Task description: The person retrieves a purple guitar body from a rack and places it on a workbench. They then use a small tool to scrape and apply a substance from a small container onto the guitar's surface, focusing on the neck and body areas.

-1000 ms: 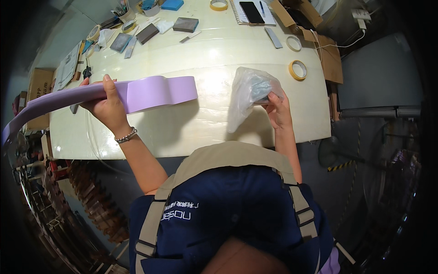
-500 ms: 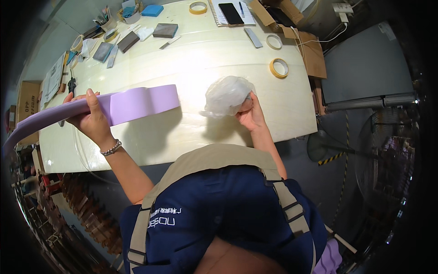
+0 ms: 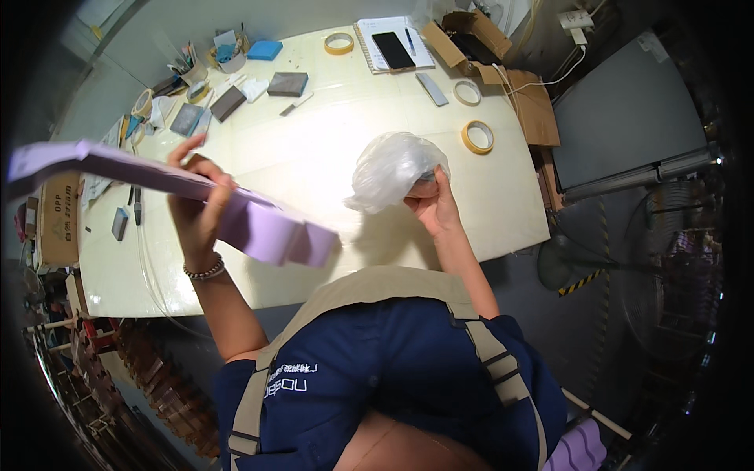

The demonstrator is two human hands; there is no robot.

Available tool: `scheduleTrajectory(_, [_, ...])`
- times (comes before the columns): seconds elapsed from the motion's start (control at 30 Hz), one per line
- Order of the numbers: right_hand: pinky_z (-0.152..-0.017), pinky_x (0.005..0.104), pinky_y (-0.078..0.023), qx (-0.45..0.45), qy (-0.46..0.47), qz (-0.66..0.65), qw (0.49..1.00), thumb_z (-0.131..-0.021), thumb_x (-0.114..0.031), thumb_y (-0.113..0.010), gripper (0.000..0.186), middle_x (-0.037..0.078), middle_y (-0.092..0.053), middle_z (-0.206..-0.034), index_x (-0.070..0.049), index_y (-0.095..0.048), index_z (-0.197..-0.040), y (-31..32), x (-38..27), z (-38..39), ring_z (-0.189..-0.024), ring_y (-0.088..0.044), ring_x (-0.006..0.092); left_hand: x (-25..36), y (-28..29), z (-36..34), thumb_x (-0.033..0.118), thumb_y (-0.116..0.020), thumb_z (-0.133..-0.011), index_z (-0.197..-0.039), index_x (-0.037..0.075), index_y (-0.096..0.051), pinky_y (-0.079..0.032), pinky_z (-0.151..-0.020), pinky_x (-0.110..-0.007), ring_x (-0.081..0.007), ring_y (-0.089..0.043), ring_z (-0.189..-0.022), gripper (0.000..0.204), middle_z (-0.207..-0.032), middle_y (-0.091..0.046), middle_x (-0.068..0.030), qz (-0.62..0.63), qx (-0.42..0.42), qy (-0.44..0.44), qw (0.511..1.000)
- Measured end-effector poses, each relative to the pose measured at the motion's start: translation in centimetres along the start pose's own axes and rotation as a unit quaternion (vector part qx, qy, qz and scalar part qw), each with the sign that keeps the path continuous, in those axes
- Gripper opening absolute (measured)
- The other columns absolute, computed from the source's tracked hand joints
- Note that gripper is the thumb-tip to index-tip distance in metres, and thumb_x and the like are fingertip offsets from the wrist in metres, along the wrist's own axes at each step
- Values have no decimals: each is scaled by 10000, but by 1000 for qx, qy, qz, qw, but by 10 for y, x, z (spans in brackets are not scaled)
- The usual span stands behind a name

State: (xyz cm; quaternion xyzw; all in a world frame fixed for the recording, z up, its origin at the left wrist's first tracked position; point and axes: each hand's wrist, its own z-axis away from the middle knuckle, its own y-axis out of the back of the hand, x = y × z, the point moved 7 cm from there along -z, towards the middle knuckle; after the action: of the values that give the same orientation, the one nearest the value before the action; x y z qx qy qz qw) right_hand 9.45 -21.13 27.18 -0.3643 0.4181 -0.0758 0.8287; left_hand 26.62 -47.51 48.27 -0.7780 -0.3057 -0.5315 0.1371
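A long light-purple board with a wavy edge [image 3: 263, 231] is gripped by my left hand [image 3: 200, 196], fingers over one side and thumb on the other. It is tilted over the left part of the table, one end reaching the far left and the other angling down toward my apron. My right hand [image 3: 434, 206] is closed on a crumpled translucent plastic bag [image 3: 393, 171], held above the table. A greyish thing shows by the fingers, partly covered by the bag; its kind cannot be made out.
Sanding blocks [image 3: 228, 104], a blue block [image 3: 265, 50] and pots of tools [image 3: 228, 56] lie at the back left. A notebook with a phone [image 3: 393, 51], tape rolls [image 3: 477, 137] and an open cardboard box [image 3: 467, 39] are at the back right. A cable [image 3: 145, 259] runs along the table's left.
My left hand has turned the purple board, so its right end has dropped toward me and its left end has risen. The right hand with the bag stays almost in place.
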Motion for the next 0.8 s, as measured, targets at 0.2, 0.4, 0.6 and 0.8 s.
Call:
scheduleTrajectory(0.2, [-755,367,-531,-29,140,74,987,-765,-434,-625,623,120,-522,-1054,-37,-387,-1182,-67,-51,0,-907,-588,231,11,-61,-14,-19,-619,-573,-978,16,-562,-454,-584,-194,-63,-549,-618,411,-1296,-397,-202,1,-253,-7,968])
scheduleTrajectory(0.4, [-735,334,-533,-47,87,32,995,-772,-444,-611,601,115,-542,-1017,-39,-414,-1170,-107,-57,6,-901,-590,217,-1,-74,-19,-55,-582,-587,-1149,-54,-502,-490,-731,-270,-75,-550,-662,568,-1204,-461,-89,26,-244,59,968])
scheduleTrajectory(0.6, [-691,286,-493,-88,24,82,992,-819,-481,-490,499,71,-593,-933,-43,-534,-1053,-87,-51,-2,-822,-587,155,-4,-43,-31,19,-589,-616,-1168,-104,-461,-422,-598,-190,-63,-504,-645,580,-1215,-458,-114,91,-131,64,985])
scheduleTrajectory(0.8, [-684,290,-491,-97,-39,208,973,-815,-488,-499,499,81,-601,-906,-34,-566,-1011,-71,-33,-8,-794,-588,151,-15,-28,-29,31,-577,-622,-1241,-106,-367,-458,-774,-278,-156,-586,-820,667,-1301,-393,-139,73,-71,75,992])
